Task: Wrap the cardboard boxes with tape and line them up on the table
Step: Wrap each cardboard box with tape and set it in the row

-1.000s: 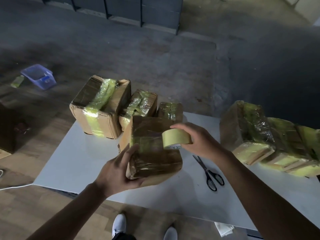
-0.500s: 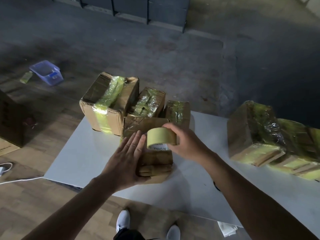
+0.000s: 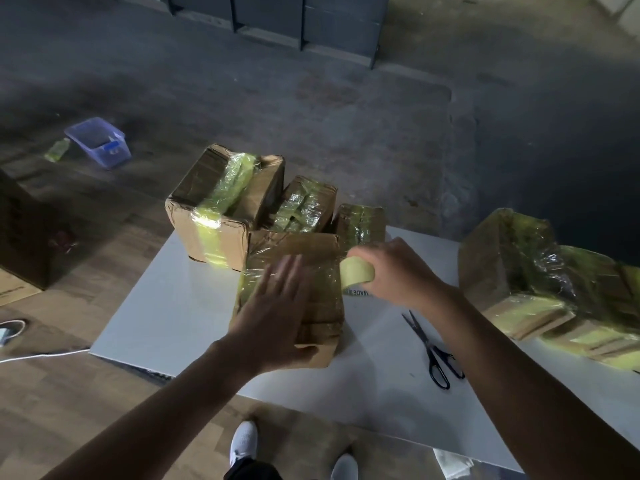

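Fingers (image 3: 289,271) straight, the left hand (image 3: 277,317) presses flat on the box (image 3: 325,299), tipped up a second ago and now down on the worktop (image 3: 166,313). The right hand (image 3: 391,271) grips the tape roll (image 3: 356,273), moved to the box's right edge, so another band is likely going round. Scissors (image 3: 433,348) lie right of the box, wrapped boxes (image 3: 221,216) behind it. Far left, on the floor, a tub (image 3: 100,142); contents unclear.

The round yellow tape roll (image 3: 356,274) bears the only legible print: "MADE IN", upside down on its white inner core, with the rest hidden. Dark lettering on the flat brown cardboard sheet (image 3: 14,293) at the left edge is too small to read.
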`<control>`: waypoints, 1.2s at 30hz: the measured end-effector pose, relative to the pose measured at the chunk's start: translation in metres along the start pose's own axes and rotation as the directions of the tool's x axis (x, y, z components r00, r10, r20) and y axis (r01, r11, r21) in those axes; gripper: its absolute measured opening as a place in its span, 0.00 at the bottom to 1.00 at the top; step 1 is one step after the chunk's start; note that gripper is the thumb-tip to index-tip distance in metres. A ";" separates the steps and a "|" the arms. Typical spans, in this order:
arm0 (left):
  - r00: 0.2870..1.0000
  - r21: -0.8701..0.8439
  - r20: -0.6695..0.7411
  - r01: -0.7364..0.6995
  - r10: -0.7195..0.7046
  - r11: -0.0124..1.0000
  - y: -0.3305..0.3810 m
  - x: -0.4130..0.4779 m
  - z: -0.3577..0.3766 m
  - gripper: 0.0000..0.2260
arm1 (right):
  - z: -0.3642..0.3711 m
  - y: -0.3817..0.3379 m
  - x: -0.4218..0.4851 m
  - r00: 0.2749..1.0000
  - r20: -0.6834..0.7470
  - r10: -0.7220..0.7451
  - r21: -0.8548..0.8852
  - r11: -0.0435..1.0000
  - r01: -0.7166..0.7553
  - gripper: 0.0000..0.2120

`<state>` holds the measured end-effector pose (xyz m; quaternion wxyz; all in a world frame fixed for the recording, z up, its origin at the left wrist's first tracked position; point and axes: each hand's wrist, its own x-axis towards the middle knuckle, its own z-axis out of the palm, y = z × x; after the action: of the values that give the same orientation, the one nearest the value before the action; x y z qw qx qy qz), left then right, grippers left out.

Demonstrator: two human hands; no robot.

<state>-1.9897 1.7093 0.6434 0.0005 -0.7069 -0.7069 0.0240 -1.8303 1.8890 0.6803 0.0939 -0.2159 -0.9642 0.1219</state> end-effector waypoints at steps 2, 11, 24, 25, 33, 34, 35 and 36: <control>0.999 -0.046 0.012 -0.031 0.031 0.998 0.010 0.010 0.006 0.51 | 0.009 -0.003 -0.003 0.997 0.081 0.012 -0.005 1.000 -0.012 0.20; 0.998 -0.141 -0.032 -0.056 0.052 0.988 0.008 0.009 0.021 0.48 | 0.019 0.020 -0.034 0.962 0.179 0.208 0.348 0.901 -0.259 0.27; 0.990 -0.080 -0.090 -0.120 0.113 0.990 0.014 0.007 0.028 0.41 | 0.064 0.017 -0.024 0.979 0.199 0.049 -0.004 0.999 -0.049 0.17; 0.991 -0.070 -0.079 -0.117 0.111 0.991 0.014 0.008 0.026 0.41 | 0.068 0.015 -0.022 0.980 0.192 0.048 -0.004 0.999 -0.048 0.15; 0.983 0.066 0.182 0.017 -0.029 0.998 0.052 0.031 0.006 0.37 | 0.078 0.019 -0.031 0.984 0.111 0.141 0.097 0.984 -0.152 0.17; 0.982 0.067 0.187 0.027 -0.039 0.997 0.054 0.032 0.006 0.36 | 0.079 0.021 -0.033 0.973 0.135 0.188 0.140 0.968 -0.206 0.20; 0.981 0.065 0.189 0.034 -0.046 0.997 0.053 0.032 0.006 0.36 | 0.079 0.024 -0.037 0.957 0.168 0.234 0.195 0.944 -0.265 0.23; 0.981 0.064 0.186 0.041 -0.052 0.997 0.052 0.031 0.006 0.36 | 0.080 0.028 -0.041 0.943 0.194 0.270 0.256 0.914 -0.314 0.26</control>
<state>-1.9382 1.7400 0.6350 -0.0444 -0.6845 -0.7190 0.1118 -1.8018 1.8803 0.5909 0.0293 -0.3320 -0.8979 0.2876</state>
